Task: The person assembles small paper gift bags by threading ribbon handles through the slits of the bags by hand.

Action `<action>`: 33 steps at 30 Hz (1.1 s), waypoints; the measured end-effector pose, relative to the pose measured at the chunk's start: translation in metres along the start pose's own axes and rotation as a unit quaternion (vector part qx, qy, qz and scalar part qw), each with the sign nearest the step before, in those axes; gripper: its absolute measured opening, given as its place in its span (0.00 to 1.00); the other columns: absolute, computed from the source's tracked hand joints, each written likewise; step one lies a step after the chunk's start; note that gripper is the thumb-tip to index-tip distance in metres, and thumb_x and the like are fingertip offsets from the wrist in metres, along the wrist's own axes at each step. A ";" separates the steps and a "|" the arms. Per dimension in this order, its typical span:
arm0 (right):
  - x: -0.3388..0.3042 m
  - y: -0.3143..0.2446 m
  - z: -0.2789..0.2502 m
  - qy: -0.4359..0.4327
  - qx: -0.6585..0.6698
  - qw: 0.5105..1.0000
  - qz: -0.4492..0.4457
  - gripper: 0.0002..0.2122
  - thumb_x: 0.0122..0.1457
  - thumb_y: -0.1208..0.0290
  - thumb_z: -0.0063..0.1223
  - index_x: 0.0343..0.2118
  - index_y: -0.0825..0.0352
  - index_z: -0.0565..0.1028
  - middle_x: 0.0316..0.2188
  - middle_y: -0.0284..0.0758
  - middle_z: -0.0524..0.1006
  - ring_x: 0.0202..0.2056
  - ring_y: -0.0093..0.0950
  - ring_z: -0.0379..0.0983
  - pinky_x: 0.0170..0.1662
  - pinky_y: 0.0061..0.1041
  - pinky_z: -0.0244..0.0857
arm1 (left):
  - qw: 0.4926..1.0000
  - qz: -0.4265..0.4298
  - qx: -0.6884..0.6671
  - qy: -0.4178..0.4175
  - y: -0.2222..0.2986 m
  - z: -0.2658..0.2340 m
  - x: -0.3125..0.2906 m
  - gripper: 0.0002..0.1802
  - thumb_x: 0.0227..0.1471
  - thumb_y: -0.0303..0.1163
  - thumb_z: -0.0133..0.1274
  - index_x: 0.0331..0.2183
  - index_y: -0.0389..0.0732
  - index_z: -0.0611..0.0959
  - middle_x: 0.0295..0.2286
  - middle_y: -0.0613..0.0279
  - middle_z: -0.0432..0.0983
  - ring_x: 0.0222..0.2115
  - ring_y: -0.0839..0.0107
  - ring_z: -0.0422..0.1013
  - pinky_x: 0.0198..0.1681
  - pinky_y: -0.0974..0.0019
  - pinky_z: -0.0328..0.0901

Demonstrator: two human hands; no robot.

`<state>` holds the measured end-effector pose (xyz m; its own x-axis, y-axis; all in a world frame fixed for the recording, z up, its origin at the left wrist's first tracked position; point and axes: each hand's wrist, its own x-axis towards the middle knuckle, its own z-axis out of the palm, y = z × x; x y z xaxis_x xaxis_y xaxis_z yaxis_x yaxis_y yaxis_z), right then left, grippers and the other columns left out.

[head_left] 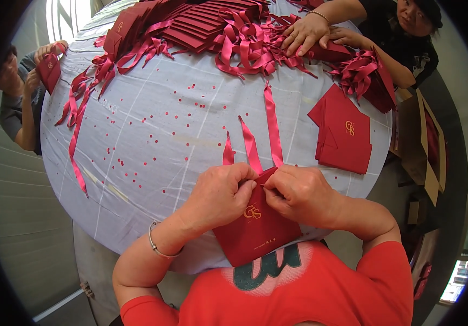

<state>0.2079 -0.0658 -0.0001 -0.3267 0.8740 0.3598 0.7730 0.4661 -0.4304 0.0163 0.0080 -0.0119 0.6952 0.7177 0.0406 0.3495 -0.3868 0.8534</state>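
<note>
A dark red paper gift bag (258,231) with a gold emblem lies at the near table edge, against my shirt. My left hand (220,190) and my right hand (302,193) meet at its top edge, both with fingers pinched close together. Pink ribbon ends (250,145) run out from beneath my hands toward the far side, and one longer ribbon (272,125) stretches beside them. What exactly my fingertips grip at the top of the bag is too small to make out.
A stack of red bags (348,130) lies to the right. Bags with pink ribbons (247,43) pile up at the back. A co-worker's hand (305,32) rests on that pile; another person at left holds a bag (49,70). Red paper dots dot the cloth (136,108).
</note>
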 end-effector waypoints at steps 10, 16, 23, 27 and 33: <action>0.014 -0.017 0.003 -0.066 -0.097 0.991 0.060 0.06 0.47 0.75 0.58 0.22 0.68 0.71 0.20 0.40 0.73 0.21 0.40 0.73 0.23 0.35 0.68 | 1.000 -0.006 0.014 0.022 0.003 0.000 -0.002 0.07 0.50 0.26 0.54 0.32 0.35 0.83 0.25 0.48 0.79 0.26 0.54 0.77 0.30 0.60 0.69; 0.018 -0.021 0.005 -0.082 -0.064 0.992 0.069 0.06 0.47 0.75 0.57 0.21 0.70 0.72 0.20 0.43 0.74 0.23 0.43 0.74 0.25 0.38 0.68 | 0.998 -0.010 0.062 0.023 0.006 0.003 -0.005 0.07 0.50 0.28 0.54 0.31 0.36 0.83 0.26 0.48 0.79 0.27 0.50 0.76 0.30 0.56 0.69; 0.023 -0.008 -0.004 -0.101 0.044 0.988 0.113 0.05 0.48 0.74 0.61 0.25 0.69 0.77 0.22 0.41 0.76 0.25 0.41 0.75 0.28 0.35 0.69 | 0.999 -0.021 0.045 0.022 0.004 0.001 -0.006 0.07 0.50 0.29 0.54 0.31 0.36 0.82 0.26 0.47 0.79 0.27 0.49 0.76 0.31 0.55 0.69; 0.017 0.000 -0.015 -0.095 0.093 0.986 0.097 0.07 0.48 0.74 0.65 0.27 0.69 0.78 0.26 0.40 0.77 0.27 0.37 0.75 0.30 0.32 0.69 | 1.000 0.002 0.029 -0.005 0.008 0.000 -0.006 0.07 0.50 0.28 0.55 0.31 0.36 0.82 0.25 0.48 0.79 0.27 0.50 0.76 0.30 0.56 0.69; 0.038 0.020 -0.041 -0.211 0.351 0.878 0.248 0.05 0.54 0.77 0.62 0.32 0.70 0.78 0.29 0.31 0.76 0.28 0.18 0.73 0.28 0.21 0.65 | 0.998 0.028 0.049 0.027 0.014 0.007 -0.010 0.09 0.47 0.31 0.61 0.28 0.38 0.79 0.22 0.53 0.78 0.23 0.54 0.75 0.25 0.58 0.68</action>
<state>0.2337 -0.0289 0.0386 -0.3310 0.8978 -0.2905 0.3999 -0.1454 -0.9050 0.0186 -0.0082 -0.0042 0.6819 0.7220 0.1175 0.3719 -0.4805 0.7942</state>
